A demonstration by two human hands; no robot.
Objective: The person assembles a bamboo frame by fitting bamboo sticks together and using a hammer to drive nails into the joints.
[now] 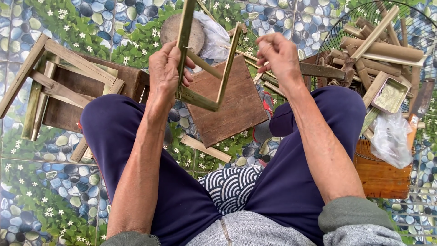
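Head view: left hand (166, 73) clasps bamboo frame (207, 68), long bars pointing away; right hand (277, 54) pinches its far bar.

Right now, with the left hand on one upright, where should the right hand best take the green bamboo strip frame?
Probably the free right upright of the green bamboo strip frame, pinched from the right side. It stands open and slanted, clear of the left hand. The right hand is beside it, and the bottom bar sits low over the square brown wooden board.

Green bamboo frame (203, 73), upright, three-sided
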